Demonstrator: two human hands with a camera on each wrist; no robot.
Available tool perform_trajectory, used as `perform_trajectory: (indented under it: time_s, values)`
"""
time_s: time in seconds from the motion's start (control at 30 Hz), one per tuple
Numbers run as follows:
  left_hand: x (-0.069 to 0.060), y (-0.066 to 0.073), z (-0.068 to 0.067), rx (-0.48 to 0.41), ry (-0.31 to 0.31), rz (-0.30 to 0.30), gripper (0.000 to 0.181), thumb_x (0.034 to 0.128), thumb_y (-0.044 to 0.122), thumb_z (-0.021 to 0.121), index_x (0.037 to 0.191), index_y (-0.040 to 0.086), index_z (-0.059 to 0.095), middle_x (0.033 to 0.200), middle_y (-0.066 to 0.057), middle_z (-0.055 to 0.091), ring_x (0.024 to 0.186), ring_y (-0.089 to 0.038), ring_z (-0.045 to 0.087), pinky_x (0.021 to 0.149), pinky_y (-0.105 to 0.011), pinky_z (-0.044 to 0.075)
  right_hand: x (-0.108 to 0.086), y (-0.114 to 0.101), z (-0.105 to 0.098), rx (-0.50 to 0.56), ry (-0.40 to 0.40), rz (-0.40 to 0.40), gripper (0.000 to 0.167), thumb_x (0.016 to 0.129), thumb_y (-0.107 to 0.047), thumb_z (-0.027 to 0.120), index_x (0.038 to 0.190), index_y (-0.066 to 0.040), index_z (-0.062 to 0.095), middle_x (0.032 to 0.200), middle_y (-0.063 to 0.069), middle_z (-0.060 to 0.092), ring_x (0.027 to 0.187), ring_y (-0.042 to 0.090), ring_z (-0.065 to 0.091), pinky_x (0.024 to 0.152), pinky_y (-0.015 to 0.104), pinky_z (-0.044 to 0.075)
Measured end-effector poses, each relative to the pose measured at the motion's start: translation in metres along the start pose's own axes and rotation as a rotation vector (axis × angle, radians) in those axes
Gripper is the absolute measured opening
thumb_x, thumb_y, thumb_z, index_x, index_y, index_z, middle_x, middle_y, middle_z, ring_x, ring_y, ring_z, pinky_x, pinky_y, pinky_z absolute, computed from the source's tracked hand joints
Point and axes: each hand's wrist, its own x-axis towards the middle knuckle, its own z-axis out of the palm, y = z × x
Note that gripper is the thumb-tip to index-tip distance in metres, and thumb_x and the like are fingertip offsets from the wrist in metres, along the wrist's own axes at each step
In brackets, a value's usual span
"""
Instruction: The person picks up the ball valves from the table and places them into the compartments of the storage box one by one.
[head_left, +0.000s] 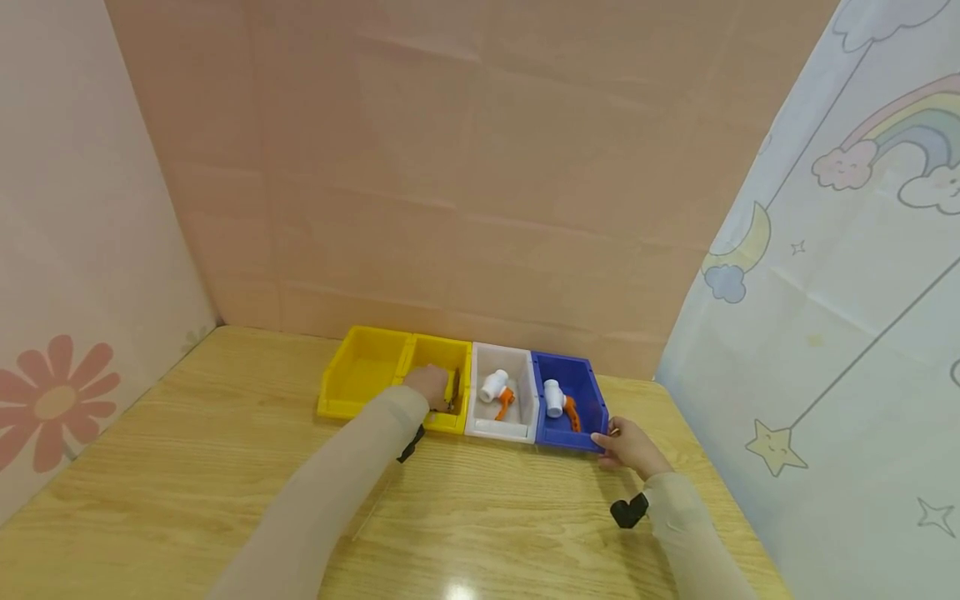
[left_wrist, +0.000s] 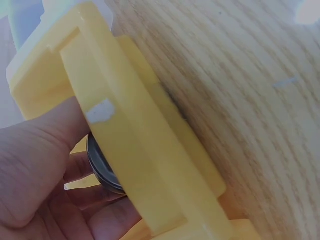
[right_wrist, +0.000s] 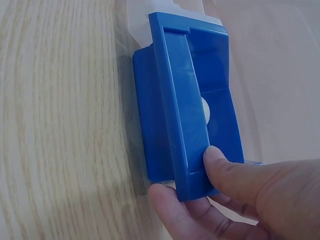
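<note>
My left hand (head_left: 427, 385) reaches into the second yellow bin (head_left: 442, 423) from the left. In the left wrist view its fingers curl about a dark, round-rimmed metallic thing (left_wrist: 101, 165), partly hidden behind the bin's front wall; the thumb tip is also hidden. My right hand (head_left: 633, 447) grips the near right corner of the blue bin (head_left: 566, 439), thumb over the front rim and fingers below and outside. Inside the blue bin lie a white bottle (head_left: 553, 398) and an orange piece (head_left: 573, 414).
Four-sided white bin (head_left: 498, 429) sits between yellow and blue, holding another white bottle (head_left: 495, 386) and orange piece (head_left: 505, 403). Another yellow bin (head_left: 367, 367) is at the row's left end. The wooden table (head_left: 480, 508) meets a pinkish back wall (head_left: 450, 167) behind the bins.
</note>
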Motion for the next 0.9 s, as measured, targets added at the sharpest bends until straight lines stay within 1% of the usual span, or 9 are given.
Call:
perform_trajectory:
  time_s: [0.27, 0.43, 0.53, 0.67, 0.8, 0.9]
  values:
    - [0.0042, -0.0036, 0.0057, 0.025, -0.003, 0.004, 0.032, 0.0833, 0.026, 0.076, 0.065, 0.012, 0.056, 0.059, 0.002, 0.05, 0.054, -0.011, 0.044, 0.053, -0.025, 0.041, 0.0011, -0.0005, -0.0002, 0.001, -0.004, -0.011, 0.026, 0.099, -0.016, 0.056, 0.091, -0.001, 0.037, 0.083, 0.01, 0.048, 0.069, 0.018, 0.062, 0.066, 0.033, 0.057]
    - [0.0069, -0.0044, 0.0086, 0.025, -0.031, 0.019, 0.037, 0.0855, 0.027, 0.074, 0.059, 0.013, 0.052, 0.057, 0.003, 0.048, 0.055, -0.011, 0.043, 0.055, -0.025, 0.041, 0.0006, 0.0005, 0.0001, 0.007, -0.002, -0.01, 0.024, 0.098, -0.014, 0.057, 0.091, -0.001, 0.037, 0.083, 0.01, 0.049, 0.067, 0.017, 0.062, 0.065, 0.033, 0.057]
    - [0.0055, -0.0033, 0.0078, 0.012, -0.056, 0.016, 0.037, 0.0867, 0.025, 0.073, 0.059, 0.012, 0.053, 0.058, 0.002, 0.05, 0.056, -0.011, 0.044, 0.057, -0.025, 0.042, 0.0009, 0.002, -0.0003, 0.011, -0.003, -0.015, 0.025, 0.098, -0.014, 0.057, 0.091, -0.001, 0.037, 0.083, 0.01, 0.049, 0.066, 0.017, 0.063, 0.064, 0.032, 0.057]
    - [0.0022, -0.0006, 0.004, -0.005, -0.088, -0.002, 0.031, 0.0884, 0.024, 0.07, 0.063, 0.011, 0.057, 0.06, 0.001, 0.052, 0.057, -0.012, 0.046, 0.057, -0.024, 0.042, 0.0019, 0.0032, -0.001, 0.014, -0.004, -0.023, 0.026, 0.098, -0.016, 0.057, 0.091, 0.0, 0.037, 0.083, 0.01, 0.049, 0.066, 0.016, 0.062, 0.063, 0.031, 0.057]
    - [-0.0016, 0.0012, 0.0016, -0.023, -0.088, -0.011, 0.032, 0.0891, 0.022, 0.068, 0.061, 0.012, 0.057, 0.061, 0.001, 0.054, 0.057, -0.012, 0.047, 0.056, -0.024, 0.042, 0.0016, 0.0031, -0.0008, 0.011, -0.001, -0.012, 0.026, 0.098, -0.017, 0.057, 0.092, 0.0, 0.038, 0.084, 0.011, 0.049, 0.067, 0.016, 0.062, 0.064, 0.031, 0.057]
    - [-0.0005, 0.0008, 0.0025, -0.029, -0.09, -0.004, 0.035, 0.089, 0.022, 0.067, 0.058, 0.013, 0.055, 0.062, 0.001, 0.053, 0.058, -0.012, 0.046, 0.056, -0.025, 0.04, 0.0017, 0.0035, -0.0007, 0.014, -0.007, -0.004, 0.026, 0.098, -0.017, 0.058, 0.092, 0.0, 0.039, 0.084, 0.011, 0.049, 0.068, 0.017, 0.062, 0.065, 0.031, 0.057]
